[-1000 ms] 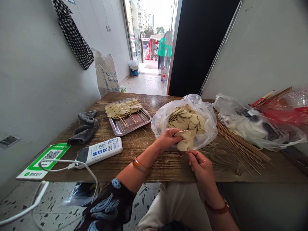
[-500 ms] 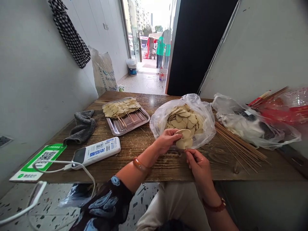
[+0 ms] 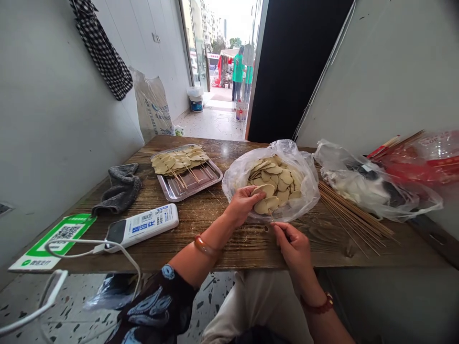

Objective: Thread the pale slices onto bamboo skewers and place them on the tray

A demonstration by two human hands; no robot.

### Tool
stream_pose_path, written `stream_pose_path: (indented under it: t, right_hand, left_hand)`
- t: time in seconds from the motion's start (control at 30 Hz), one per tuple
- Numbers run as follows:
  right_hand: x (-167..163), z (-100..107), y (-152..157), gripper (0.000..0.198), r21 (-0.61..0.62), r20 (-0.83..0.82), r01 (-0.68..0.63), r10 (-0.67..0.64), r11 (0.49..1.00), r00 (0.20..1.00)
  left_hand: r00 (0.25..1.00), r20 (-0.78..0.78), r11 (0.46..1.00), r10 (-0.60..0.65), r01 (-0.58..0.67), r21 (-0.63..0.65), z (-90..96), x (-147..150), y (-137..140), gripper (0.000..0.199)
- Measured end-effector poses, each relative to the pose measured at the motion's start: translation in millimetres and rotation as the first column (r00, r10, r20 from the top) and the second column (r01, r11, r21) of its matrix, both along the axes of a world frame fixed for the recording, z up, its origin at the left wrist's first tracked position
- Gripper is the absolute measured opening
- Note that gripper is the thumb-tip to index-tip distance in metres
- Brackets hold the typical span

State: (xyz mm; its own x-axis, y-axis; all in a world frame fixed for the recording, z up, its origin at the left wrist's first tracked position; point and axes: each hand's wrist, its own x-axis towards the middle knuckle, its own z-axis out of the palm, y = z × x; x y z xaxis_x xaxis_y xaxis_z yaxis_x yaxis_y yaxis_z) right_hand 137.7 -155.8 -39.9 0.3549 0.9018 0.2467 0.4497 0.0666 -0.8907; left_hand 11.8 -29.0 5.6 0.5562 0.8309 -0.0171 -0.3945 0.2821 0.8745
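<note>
Pale, flat slices [image 3: 266, 205], apparently potato, are threaded on a thin wooden skewer [image 3: 271, 217] in front of me. My left hand [image 3: 245, 203] pinches the upper slice between thumb and fingers. Below it, my right hand [image 3: 292, 241] is closed on the lower end of the skewer. Just behind the hands stands an open clear plastic bag [image 3: 308, 191] holding a heap of loose slices [image 3: 274, 174]. To the left, filled skewers [image 3: 179, 160] lie side by side on a metal tray [image 3: 195, 188].
Bare skewers [image 3: 353, 215] lie fanned out at right, beside plastic bags [image 3: 380, 186]. On the left are a grey cloth [image 3: 120, 188], a white power bank [image 3: 150, 224] with a cable, and a green code card [image 3: 59, 239]. A person [image 3: 237, 71] in green stands outside the doorway.
My right hand has slid down the skewer, away from the slices, and more of the stick shows. My left hand has moved slightly left and up with the slices.
</note>
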Motion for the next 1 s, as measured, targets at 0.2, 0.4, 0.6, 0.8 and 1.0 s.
stream_pose_path:
  t: [0.2, 0.4, 0.6, 0.8, 1.0]
  right_hand:
    - [0, 4, -2, 0.034, -0.016, -0.011, 0.027, -0.027, 1.0, 1.0]
    - [0, 4, 0, 0.033, -0.012, -0.05, 0.046, -0.047, 0.999, 0.998]
    - [2, 0, 1, 0.034, -0.024, -0.132, 0.061, -0.063, 0.998, 0.989]
    - [2, -5, -3, 0.034, -0.021, -0.202, 0.113, -0.115, 0.993, 0.973]
    - [-1, -1, -7, 0.034, 0.036, -0.41, 0.258, -0.221, 0.965, 0.885]
  left_hand:
    - [0.998, -0.059, 1.0, -0.017, 0.018, 0.021, -1.3, 3, -4, 0.043]
    - [0.992, -0.106, 0.997, -0.063, 0.068, 0.043, -1.4, 7, -10, 0.042]
    - [0.979, -0.143, 0.985, -0.146, 0.158, 0.076, -8.5, 13, -17, 0.041]
    - [0.98, -0.158, 0.987, -0.121, 0.135, 0.083, -2.5, 6, -9, 0.044]
    - [0.945, -0.216, 0.941, 0.246, -0.179, 0.289, 1.9, -16, 23, 0.037]
